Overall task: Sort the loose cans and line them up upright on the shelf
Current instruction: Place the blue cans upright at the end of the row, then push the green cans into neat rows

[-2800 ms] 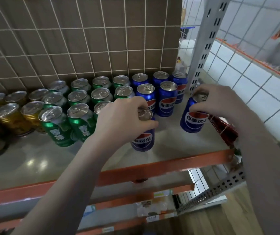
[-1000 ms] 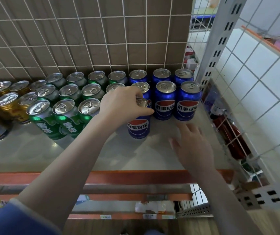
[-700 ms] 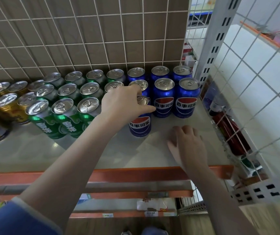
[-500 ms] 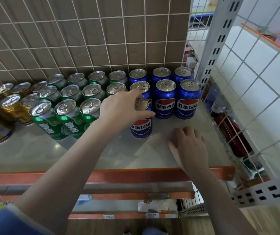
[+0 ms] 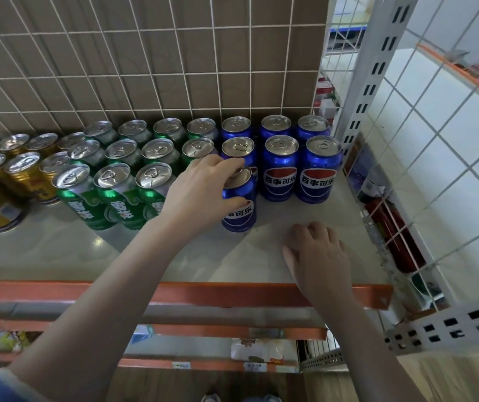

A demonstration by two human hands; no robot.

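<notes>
1. Left hand (image 5: pixel 200 195) of mine wraps the upright blue can (image 5: pixel 239 208), fingers over its rim and thumb across its side.
2. That can stands on the shelf (image 5: pixel 58 256), just in front of the blue rows (image 5: pixel 281 169) and beside the green cans (image 5: pixel 110 195).
3. Right hand (image 5: pixel 318 256) rests on the shelf near its orange front edge (image 5: pixel 232 294), fingers loosely curled, holding nothing.
</notes>
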